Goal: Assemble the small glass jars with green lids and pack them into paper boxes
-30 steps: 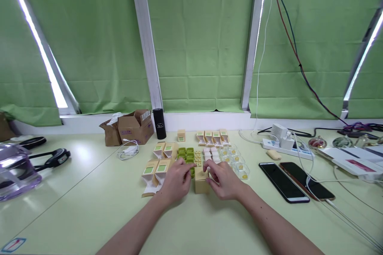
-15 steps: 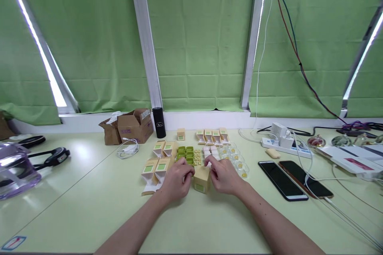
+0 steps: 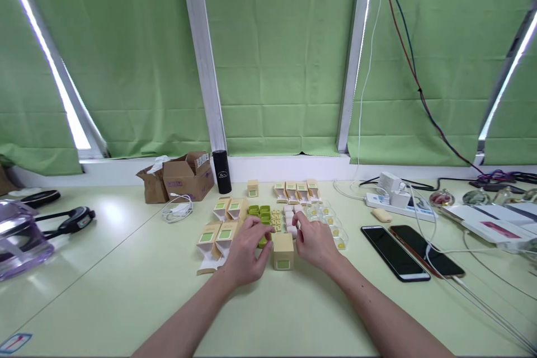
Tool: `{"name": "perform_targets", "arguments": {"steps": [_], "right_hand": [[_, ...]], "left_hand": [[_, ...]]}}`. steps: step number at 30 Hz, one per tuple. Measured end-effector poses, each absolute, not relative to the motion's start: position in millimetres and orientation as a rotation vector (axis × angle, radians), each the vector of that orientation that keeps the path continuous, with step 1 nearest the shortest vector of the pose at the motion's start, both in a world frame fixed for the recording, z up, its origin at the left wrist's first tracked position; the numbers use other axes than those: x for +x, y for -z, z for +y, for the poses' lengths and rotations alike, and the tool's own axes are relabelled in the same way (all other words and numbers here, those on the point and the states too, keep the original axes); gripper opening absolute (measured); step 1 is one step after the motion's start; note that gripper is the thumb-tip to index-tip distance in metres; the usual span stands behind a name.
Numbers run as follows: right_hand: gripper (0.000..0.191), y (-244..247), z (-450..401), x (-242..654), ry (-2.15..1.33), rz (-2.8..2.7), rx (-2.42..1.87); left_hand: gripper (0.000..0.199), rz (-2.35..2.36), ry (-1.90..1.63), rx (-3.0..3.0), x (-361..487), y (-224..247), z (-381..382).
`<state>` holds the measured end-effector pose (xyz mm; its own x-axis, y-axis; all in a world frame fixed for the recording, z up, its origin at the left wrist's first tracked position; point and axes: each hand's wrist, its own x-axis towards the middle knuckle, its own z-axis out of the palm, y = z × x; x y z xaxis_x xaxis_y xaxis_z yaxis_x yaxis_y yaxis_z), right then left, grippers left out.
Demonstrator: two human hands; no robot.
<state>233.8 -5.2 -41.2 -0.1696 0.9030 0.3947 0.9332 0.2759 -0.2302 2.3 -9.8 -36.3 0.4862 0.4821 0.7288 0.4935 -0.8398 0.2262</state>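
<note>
A small closed tan box (image 3: 283,253) with a green label stands upright on the table between my two hands. My left hand (image 3: 248,250) is just left of it, thumb and forefinger apart, holding nothing. On the box's right side is my right hand (image 3: 315,241), forefinger bent and apart from the thumb, the other fingers curled; whether it touches the box is unclear. Behind lie green cups (image 3: 265,210), small yellow pieces (image 3: 276,218), pink-white pieces (image 3: 288,211) and clear domed shells (image 3: 325,210). Open tan boxes (image 3: 207,236) lie beside my left hand.
More open boxes (image 3: 296,192) and one closed box (image 3: 253,188) sit at the back. A black cylinder (image 3: 221,172) stands beside a cardboard carton (image 3: 188,176). To the right are two phones (image 3: 394,253), a power strip (image 3: 400,206) and cables. A purple transparent container (image 3: 20,240) is far left.
My fingers have come away from the box top, and the left thumb and forefinger have spread. The box now stands squarely, its front facing me. The view has shifted slightly.
</note>
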Motion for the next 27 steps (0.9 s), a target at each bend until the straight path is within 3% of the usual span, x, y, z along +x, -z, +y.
{"name": "perform_targets", "arguments": {"steps": [10, 22, 27], "right_hand": [[0.034, 49, -3, 233, 0.102, -2.025, -1.663], [0.037, 50, -4, 230, 0.078, -2.030, -1.653], [0.041, 49, -6, 229, 0.066, -2.050, -1.659]], "left_hand": [[0.058, -0.945, 0.857, -2.812, 17, 19, -19], [0.033, -0.861, 0.508, -2.868, 37, -16, -8], [0.051, -0.985, 0.554, -2.793, 24, -67, 27]]}}
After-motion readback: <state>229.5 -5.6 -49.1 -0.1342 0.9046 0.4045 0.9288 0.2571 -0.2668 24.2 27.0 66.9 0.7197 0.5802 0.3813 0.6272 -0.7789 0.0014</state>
